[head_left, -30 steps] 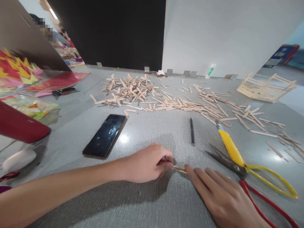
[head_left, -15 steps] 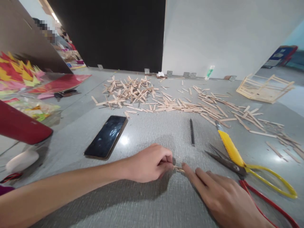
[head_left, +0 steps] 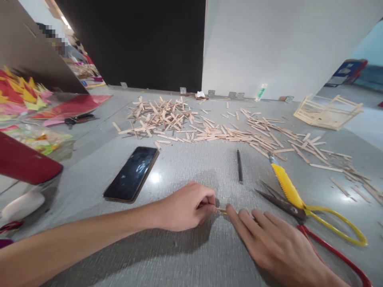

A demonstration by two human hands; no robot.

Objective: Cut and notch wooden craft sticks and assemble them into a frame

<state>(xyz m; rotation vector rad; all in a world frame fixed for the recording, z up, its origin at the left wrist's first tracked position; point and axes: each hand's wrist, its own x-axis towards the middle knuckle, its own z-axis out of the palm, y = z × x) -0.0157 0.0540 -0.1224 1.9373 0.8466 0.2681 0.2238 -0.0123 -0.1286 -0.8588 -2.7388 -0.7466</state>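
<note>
Low over the grey table, my left hand is closed in a pinch on the left end of thin wooden sticks. Only a short stretch of them shows between my two hands. My right hand lies palm down, fingers stretched out, its index fingertip touching their right part, which it partly covers. To its right are scissors with red and yellow handles and a yellow-handled knife or saw lying against them. A black pen rests beyond my hands.
Loose wooden sticks spread across the back, heaped on the left. A phone lies left of centre, near a red cylinder and a white mouse-like object. A stick frame stands back right. Upright panels border the table.
My right hand's fingers have spread and flattened more over the sticks. My left hand keeps its pinch in nearly the same place. The whole view has shifted slightly.
</note>
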